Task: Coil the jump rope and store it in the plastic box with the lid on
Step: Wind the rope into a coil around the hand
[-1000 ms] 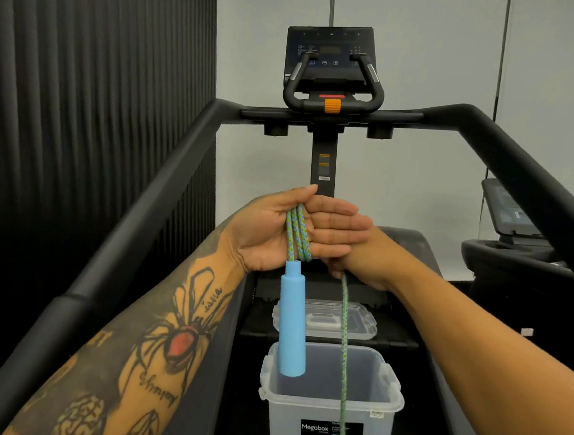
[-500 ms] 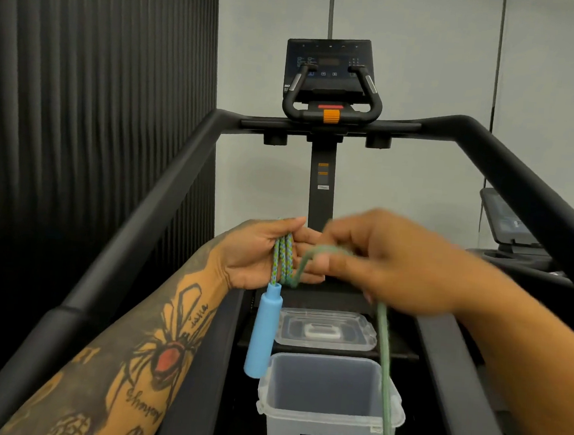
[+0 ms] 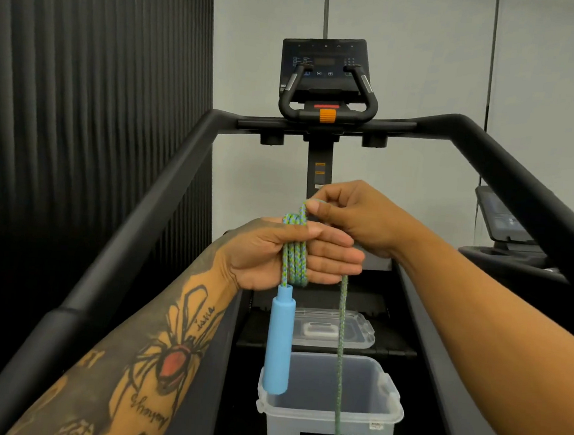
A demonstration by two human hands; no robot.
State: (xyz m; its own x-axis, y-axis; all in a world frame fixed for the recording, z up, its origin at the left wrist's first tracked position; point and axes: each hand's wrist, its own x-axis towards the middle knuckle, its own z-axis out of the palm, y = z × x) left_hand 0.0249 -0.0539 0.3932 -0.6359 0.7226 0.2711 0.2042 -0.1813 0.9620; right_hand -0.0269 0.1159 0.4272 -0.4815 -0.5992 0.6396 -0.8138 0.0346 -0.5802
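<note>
My left hand point(image 3: 286, 255) is held out flat with several turns of the blue-green jump rope point(image 3: 295, 257) wound around its palm. A blue handle point(image 3: 280, 340) hangs from the coil below that hand. My right hand point(image 3: 351, 215) sits just above and behind, pinching the rope at the top of the coil. The loose rope strand point(image 3: 339, 358) drops from behind my left fingers down past the front of the open clear plastic box point(image 3: 385, 414). The clear lid point(image 3: 359, 329) lies flat just beyond the box. The rope's other end is out of view.
I stand on a treadmill: black handrails point(image 3: 132, 239) run along both sides and the console point(image 3: 324, 69) stands ahead. The box and lid rest on the black belt. A dark ribbed wall is on the left, another machine point(image 3: 511, 235) at right.
My right hand came from behind the left hand, swept over the front and rose to the top of the coil, laying another turn of rope. The blue handle swung and hangs straight again.
</note>
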